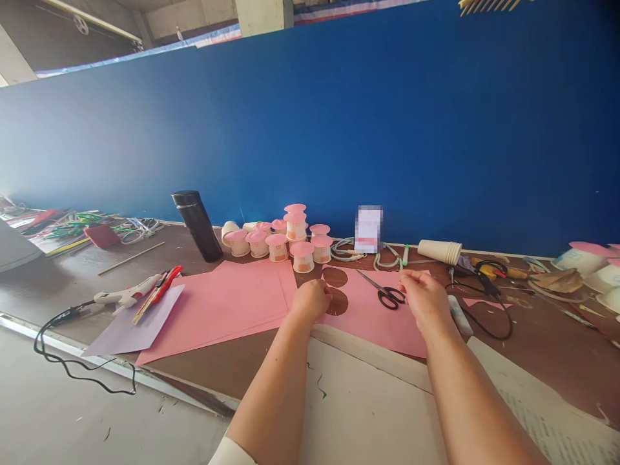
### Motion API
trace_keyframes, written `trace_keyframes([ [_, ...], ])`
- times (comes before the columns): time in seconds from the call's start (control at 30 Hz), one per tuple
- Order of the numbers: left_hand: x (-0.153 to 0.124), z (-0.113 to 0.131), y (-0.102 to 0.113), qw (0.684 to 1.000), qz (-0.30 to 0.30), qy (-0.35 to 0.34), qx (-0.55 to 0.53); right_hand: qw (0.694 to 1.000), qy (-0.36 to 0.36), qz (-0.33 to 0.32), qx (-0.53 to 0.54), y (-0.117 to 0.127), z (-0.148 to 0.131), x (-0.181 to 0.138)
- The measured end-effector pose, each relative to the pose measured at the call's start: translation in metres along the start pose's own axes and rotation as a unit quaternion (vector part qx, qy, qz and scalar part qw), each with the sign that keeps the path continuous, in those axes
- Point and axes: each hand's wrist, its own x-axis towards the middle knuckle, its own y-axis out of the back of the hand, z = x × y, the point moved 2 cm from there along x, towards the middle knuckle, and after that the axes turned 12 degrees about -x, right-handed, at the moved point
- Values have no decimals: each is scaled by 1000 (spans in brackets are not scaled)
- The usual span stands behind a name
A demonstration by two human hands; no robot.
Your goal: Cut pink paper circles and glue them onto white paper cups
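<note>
A pink paper sheet [372, 326] with round holes cut along its left side lies in front of me. My left hand [312, 300] is closed in a pinch at the sheet's left edge, beside the holes. At the upper right part of the sheet, my right hand [426, 297] has its thumb and fingertips pinched together on the paper. Black-handled scissors [388, 296] rest on the sheet just left of my right fingertips, their blades pointing to the far left. Left of my left hand, more pink sheets [227, 307] are stacked.
Behind the paper stand several paper cups with pink tops [303, 257]. A black bottle [197, 226], a phone [368, 229] and stacked white cups [440, 250] line the back. A glue gun [128, 294] and red cutter [162, 287] lie left on lilac paper [138, 326]. A blue partition [339, 129] rises behind.
</note>
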Motion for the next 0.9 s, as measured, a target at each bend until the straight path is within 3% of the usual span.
trace_keyframes([
  [0.1, 2, -2, -1, 1000, -6, 13, 7, 991, 36, -35, -127, -4, 3, -1],
  [0.27, 3, -3, -2, 999, -16, 12, 25, 950, 55, -80, -298, -8, 7, -4],
  [0.57, 7, -7, -7, 1000, -20, 7, 21, 870, 84, -104, -474, -2, -1, -10],
  [0.67, 7, -7, -8, 1000, -21, 8, 19, 857, 79, -107, -498, -1, -1, -9],
  [0.9, 5, -5, -6, 1000, -24, 8, 13, 867, 53, -137, -476, -2, 0, -8],
])
